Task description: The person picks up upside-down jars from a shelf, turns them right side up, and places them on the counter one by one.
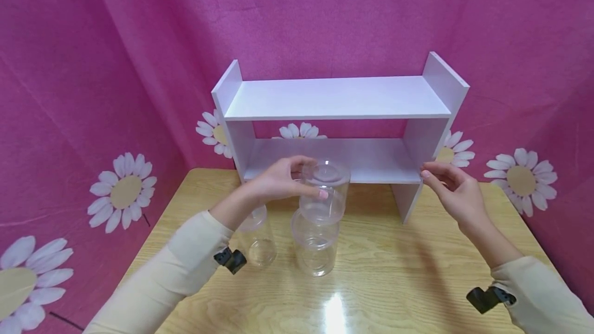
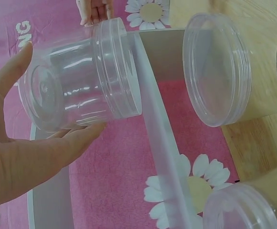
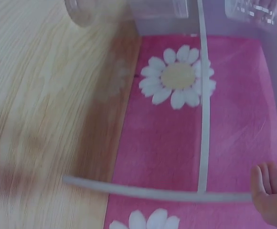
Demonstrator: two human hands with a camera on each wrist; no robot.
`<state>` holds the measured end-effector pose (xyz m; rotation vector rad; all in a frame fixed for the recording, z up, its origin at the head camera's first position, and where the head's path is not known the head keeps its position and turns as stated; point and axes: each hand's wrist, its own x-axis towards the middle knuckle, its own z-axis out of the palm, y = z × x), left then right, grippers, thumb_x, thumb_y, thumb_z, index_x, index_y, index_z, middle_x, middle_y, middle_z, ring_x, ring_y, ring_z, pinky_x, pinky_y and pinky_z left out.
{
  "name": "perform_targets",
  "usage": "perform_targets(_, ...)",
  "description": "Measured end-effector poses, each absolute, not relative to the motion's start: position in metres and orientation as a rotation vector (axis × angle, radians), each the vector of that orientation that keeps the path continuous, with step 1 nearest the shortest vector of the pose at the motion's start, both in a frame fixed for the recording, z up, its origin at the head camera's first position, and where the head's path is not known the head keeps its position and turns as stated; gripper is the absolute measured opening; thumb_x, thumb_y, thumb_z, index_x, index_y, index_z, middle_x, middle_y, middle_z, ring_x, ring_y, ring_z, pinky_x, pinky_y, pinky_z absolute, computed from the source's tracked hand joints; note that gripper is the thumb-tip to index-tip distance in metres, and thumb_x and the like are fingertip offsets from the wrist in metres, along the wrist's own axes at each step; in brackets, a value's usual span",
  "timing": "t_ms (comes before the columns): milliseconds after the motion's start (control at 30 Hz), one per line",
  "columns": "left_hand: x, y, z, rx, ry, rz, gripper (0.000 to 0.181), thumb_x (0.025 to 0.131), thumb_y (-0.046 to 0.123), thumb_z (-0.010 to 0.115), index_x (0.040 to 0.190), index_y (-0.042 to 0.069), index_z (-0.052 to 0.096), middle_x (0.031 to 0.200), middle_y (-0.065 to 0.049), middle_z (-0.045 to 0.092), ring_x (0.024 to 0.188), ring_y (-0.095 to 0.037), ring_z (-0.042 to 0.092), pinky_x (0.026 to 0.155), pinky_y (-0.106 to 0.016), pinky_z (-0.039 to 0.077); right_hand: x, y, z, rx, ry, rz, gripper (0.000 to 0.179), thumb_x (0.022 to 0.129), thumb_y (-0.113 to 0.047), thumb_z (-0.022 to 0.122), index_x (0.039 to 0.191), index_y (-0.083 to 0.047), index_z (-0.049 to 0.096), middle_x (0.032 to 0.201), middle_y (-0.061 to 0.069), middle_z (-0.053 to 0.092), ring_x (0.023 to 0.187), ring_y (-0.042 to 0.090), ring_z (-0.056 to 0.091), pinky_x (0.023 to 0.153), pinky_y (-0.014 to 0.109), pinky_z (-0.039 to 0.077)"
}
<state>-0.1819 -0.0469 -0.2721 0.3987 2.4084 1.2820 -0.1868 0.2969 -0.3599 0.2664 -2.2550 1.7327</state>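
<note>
My left hand [image 1: 287,179] grips a clear plastic jar [image 1: 325,197], thumb on one side and fingers round the other. The left wrist view shows this jar [image 2: 71,81] with its dimpled base up and its wide ribbed lid end facing down. In the head view it overlaps the top of a second clear jar [image 1: 316,256], upright on the table. A third clear jar [image 1: 261,246] stands to the left, partly behind the left forearm. My right hand [image 1: 457,195] has loosely bent fingers, right at the front edge of the shelf's right side panel [image 1: 424,143]. It holds nothing.
A white two-level shelf [image 1: 339,98] stands at the back of the wooden table [image 1: 371,282]. Its lower board [image 1: 376,161] lies just behind the held jar. A pink cloth with daisies [image 1: 334,19] hangs behind and at both sides.
</note>
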Motion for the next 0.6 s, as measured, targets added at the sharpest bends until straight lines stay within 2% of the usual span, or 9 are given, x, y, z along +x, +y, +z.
perform_targets(133, -0.181, -0.046, -0.275, 0.394, 2.398, 1.300, 0.077, 0.078, 0.024, 0.078, 0.144, 0.008, 0.040, 0.144, -0.012, 0.049, 0.133, -0.027, 0.048, 0.111, -0.040, 0.043, -0.181, 0.283, -0.359, 0.314, -2.317, 1.649, 0.024, 0.092, -0.013, 0.064, 0.114, -0.006, 0.064, 0.096, -0.030, 0.064, 0.089, -0.016, 0.060, 0.079, 0.000, 0.047)
perform_targets(300, -0.180, -0.045, -0.277, 0.389, 2.382, 1.314, 0.078, 0.078, 0.023, 0.079, 0.144, 0.009, 0.040, 0.145, -0.009, 0.049, 0.134, -0.026, 0.047, 0.112, -0.040, 0.042, -0.175, 0.267, -0.358, 0.406, -2.335, 1.706, 0.029, 0.092, -0.010, 0.064, 0.118, 0.000, 0.060, 0.100, -0.024, 0.066, 0.092, -0.012, 0.061, 0.081, 0.001, 0.047)
perform_targets(600, -0.177, -0.037, -0.276, 0.405, 2.369, 1.334, 0.077, 0.077, 0.022, 0.079, 0.143, 0.010, 0.041, 0.144, -0.007, 0.050, 0.136, -0.026, 0.045, 0.114, -0.039, 0.040, -0.169, 0.238, -0.365, 0.714, -2.162, 2.019, 0.032, 0.088, 0.005, 0.063, 0.119, 0.007, 0.056, 0.107, -0.014, 0.068, 0.098, -0.002, 0.065, 0.085, 0.012, 0.053)
